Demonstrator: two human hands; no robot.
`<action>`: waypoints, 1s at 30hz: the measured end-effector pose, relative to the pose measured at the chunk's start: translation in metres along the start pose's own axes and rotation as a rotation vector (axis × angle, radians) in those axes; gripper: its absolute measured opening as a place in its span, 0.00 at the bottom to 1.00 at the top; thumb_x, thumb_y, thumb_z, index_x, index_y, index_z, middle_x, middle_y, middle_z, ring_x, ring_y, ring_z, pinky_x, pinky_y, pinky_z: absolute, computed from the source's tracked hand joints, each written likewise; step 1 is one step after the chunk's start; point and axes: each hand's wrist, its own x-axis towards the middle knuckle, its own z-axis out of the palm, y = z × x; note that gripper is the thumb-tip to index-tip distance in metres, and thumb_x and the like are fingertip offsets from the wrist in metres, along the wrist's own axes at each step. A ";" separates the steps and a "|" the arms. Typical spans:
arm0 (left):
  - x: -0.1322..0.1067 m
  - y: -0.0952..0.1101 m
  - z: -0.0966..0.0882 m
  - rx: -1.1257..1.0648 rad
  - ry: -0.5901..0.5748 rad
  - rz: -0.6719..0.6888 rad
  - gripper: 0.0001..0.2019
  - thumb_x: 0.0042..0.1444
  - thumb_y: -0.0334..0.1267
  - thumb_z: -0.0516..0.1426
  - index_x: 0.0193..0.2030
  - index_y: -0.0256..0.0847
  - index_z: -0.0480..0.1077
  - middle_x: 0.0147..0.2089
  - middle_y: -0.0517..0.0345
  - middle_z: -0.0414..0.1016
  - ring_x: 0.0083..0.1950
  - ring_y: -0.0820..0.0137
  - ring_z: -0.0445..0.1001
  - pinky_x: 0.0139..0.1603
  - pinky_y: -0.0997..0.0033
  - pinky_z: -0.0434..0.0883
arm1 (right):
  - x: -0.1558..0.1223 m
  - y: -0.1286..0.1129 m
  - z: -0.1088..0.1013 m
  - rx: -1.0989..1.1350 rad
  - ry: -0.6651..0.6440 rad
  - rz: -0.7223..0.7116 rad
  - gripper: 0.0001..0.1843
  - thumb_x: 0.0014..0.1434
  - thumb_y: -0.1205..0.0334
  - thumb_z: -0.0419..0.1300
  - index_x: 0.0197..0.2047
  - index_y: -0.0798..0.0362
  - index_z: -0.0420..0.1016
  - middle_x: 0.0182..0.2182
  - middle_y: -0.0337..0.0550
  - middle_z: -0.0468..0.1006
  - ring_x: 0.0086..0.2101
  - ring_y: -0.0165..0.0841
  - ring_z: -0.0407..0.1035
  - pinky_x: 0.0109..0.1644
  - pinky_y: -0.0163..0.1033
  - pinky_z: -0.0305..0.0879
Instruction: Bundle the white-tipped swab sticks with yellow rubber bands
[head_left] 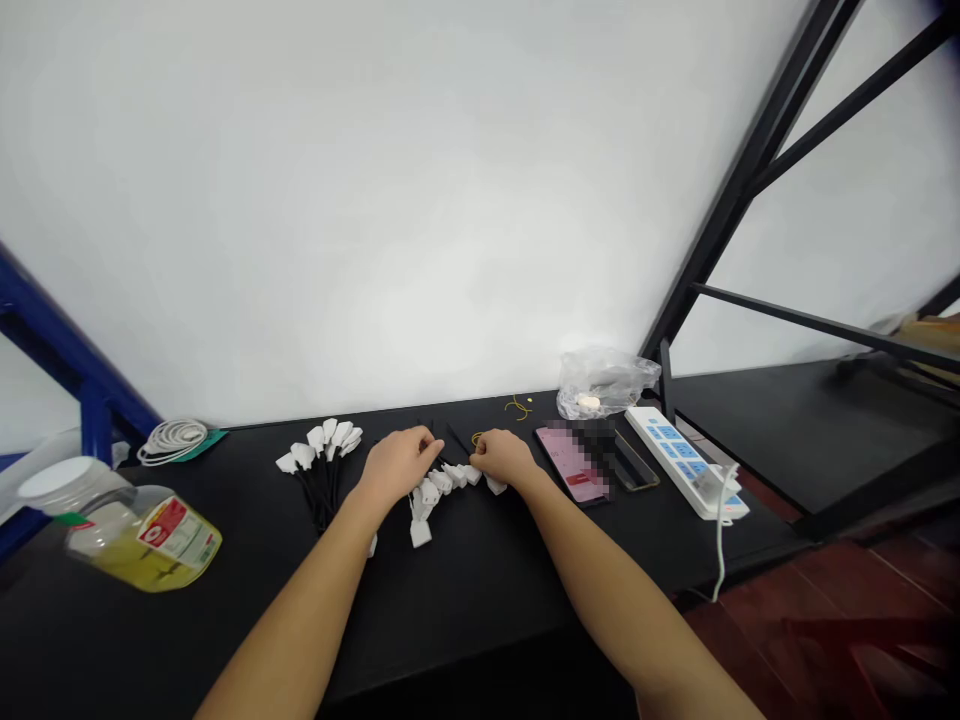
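Note:
My left hand (397,465) and my right hand (504,455) rest close together on a black table (465,610), with fingers curled over thin black cords. What the fingertips grip is hidden. A row of white plugs (442,484) with black cords lies between and below my hands. To the left of my left hand stands a bundle of white plugs (319,448) with their black cords gathered together. A short yellow twist tie (477,440) shows just beyond my right fingers, and another (517,405) lies further back.
A smartphone (574,462) lies right of my hands, beside a white power strip (679,460) with a cable plugged in. A plastic bag (604,385) sits behind them. A jar of yellow contents (127,530) and a coiled white cable (172,442) stand at left. Black metal framing rises at right.

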 end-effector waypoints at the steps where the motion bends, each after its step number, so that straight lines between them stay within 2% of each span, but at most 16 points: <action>1: -0.002 0.001 0.006 -0.010 0.001 -0.010 0.18 0.65 0.53 0.49 0.36 0.46 0.74 0.36 0.54 0.81 0.40 0.60 0.78 0.35 0.68 0.64 | 0.000 0.000 -0.001 -0.015 -0.005 0.001 0.08 0.53 0.59 0.61 0.32 0.49 0.81 0.34 0.44 0.84 0.36 0.38 0.76 0.36 0.35 0.62; 4: -0.008 -0.004 0.012 -0.019 -0.015 -0.041 0.22 0.64 0.58 0.49 0.31 0.45 0.72 0.31 0.55 0.79 0.36 0.61 0.77 0.33 0.69 0.62 | -0.001 0.002 -0.004 -0.046 -0.006 0.007 0.09 0.54 0.59 0.59 0.32 0.48 0.82 0.33 0.45 0.83 0.36 0.39 0.76 0.36 0.36 0.63; 8: -0.005 -0.024 -0.001 0.038 -0.037 -0.128 0.26 0.66 0.57 0.43 0.28 0.43 0.69 0.33 0.52 0.79 0.37 0.60 0.77 0.33 0.68 0.63 | -0.001 0.003 -0.006 -0.025 -0.031 0.013 0.10 0.55 0.53 0.61 0.34 0.47 0.81 0.35 0.43 0.83 0.37 0.38 0.76 0.37 0.36 0.63; 12: -0.001 -0.050 -0.010 0.132 -0.189 -0.224 0.18 0.61 0.51 0.50 0.29 0.42 0.70 0.38 0.48 0.81 0.40 0.57 0.78 0.35 0.66 0.66 | -0.002 0.005 -0.004 -0.020 -0.038 -0.016 0.08 0.54 0.57 0.61 0.32 0.48 0.80 0.35 0.41 0.82 0.37 0.36 0.75 0.35 0.34 0.60; 16: -0.001 -0.066 -0.007 0.127 -0.288 -0.199 0.09 0.51 0.44 0.57 0.26 0.43 0.69 0.34 0.51 0.80 0.37 0.59 0.78 0.35 0.66 0.66 | -0.001 0.006 -0.004 -0.001 0.000 0.002 0.08 0.56 0.60 0.58 0.32 0.50 0.79 0.35 0.43 0.82 0.36 0.36 0.74 0.34 0.34 0.57; 18: -0.001 -0.068 -0.003 0.114 -0.294 -0.178 0.04 0.46 0.40 0.58 0.27 0.43 0.68 0.32 0.53 0.80 0.35 0.60 0.77 0.34 0.67 0.66 | -0.001 0.007 -0.005 0.032 0.009 -0.007 0.08 0.58 0.61 0.57 0.33 0.51 0.78 0.35 0.44 0.81 0.37 0.35 0.74 0.34 0.34 0.56; 21: 0.001 -0.068 0.000 0.105 -0.214 -0.172 0.05 0.43 0.37 0.59 0.29 0.44 0.68 0.34 0.55 0.79 0.36 0.61 0.76 0.34 0.68 0.65 | -0.002 0.009 -0.006 0.095 0.025 -0.039 0.07 0.60 0.62 0.55 0.36 0.52 0.75 0.36 0.43 0.80 0.37 0.34 0.72 0.34 0.34 0.54; 25: 0.005 -0.067 -0.003 0.024 -0.004 -0.203 0.03 0.48 0.38 0.56 0.29 0.44 0.66 0.31 0.56 0.76 0.35 0.64 0.74 0.34 0.69 0.64 | -0.001 0.011 -0.007 0.271 0.139 -0.050 0.04 0.60 0.63 0.54 0.39 0.51 0.69 0.30 0.38 0.75 0.31 0.31 0.68 0.34 0.33 0.55; 28: 0.007 -0.059 -0.004 -0.267 0.244 -0.154 0.03 0.53 0.38 0.54 0.31 0.43 0.65 0.27 0.61 0.71 0.30 0.68 0.70 0.32 0.71 0.64 | -0.003 0.008 -0.007 0.580 0.188 -0.164 0.04 0.59 0.61 0.55 0.38 0.50 0.65 0.25 0.32 0.69 0.26 0.29 0.65 0.32 0.32 0.59; 30: 0.005 -0.046 0.001 -0.579 0.353 -0.085 0.04 0.55 0.40 0.55 0.35 0.43 0.65 0.27 0.64 0.69 0.25 0.73 0.68 0.29 0.73 0.64 | -0.008 0.003 -0.008 0.809 0.082 -0.252 0.06 0.59 0.59 0.56 0.38 0.49 0.63 0.22 0.28 0.65 0.21 0.27 0.63 0.28 0.31 0.59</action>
